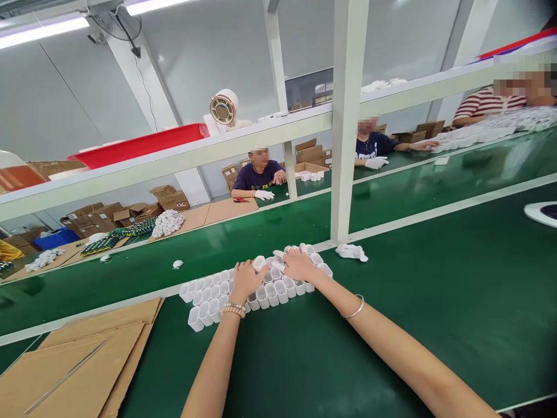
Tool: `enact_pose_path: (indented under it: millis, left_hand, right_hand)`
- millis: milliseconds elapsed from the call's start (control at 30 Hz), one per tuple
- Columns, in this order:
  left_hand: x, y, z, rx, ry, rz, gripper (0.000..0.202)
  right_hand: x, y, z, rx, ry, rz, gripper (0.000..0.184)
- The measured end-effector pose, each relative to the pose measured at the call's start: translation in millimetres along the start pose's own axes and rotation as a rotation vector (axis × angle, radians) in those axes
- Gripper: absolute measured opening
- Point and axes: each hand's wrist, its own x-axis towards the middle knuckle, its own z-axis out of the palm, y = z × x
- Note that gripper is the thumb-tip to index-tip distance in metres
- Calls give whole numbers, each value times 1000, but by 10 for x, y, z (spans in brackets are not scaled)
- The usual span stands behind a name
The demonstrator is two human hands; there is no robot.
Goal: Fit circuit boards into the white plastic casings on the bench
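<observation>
Rows of white, open-topped plastic cups [272, 294] stand close together on the green work surface in front of me. My left hand [247, 283], with a beaded bracelet at the wrist, is closed on one white plastic cup [260, 263], tilted and raised a little above the others. To its right, my right hand [299, 265] lies over the back rows, its fingers spread and touching the cups, with white covers on some fingertips. It hides several cups beneath it. Whether it grips any one of them is not visible.
Flat cardboard [87, 360] lies at the left. A white post [346, 128] rises just behind the cups, with a crumpled white glove [351, 252] beside it. Across the green conveyor belt [243, 229], carrying small white parts, co-workers sit. A red tray [143, 145] rests on the overhead shelf.
</observation>
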Motion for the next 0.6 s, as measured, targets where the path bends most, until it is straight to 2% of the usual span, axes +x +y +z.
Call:
enact_pose_path:
  millis: [67,167,333,467,600]
  left_hand:
    - [13,-18,-102,-41,41,5,46]
    - [-46,-135,-369,-89,117,1,43]
    - [-475,-602,-791,-249,221,-92,46]
    - [-918,-999,-857,-420,281,-287,50]
    - [-1133,-1282,-771,-573,322,-402,51]
  right_hand:
    - [29,50,-73,3,33,7,46]
    - [68,172,-157,-7,59,52,48]
    - [84,321,-65,-37,-14,141,41]
    - [96,335,31,-55,-34,150,35]
    - [107,340,38,-76,-46,148,32]
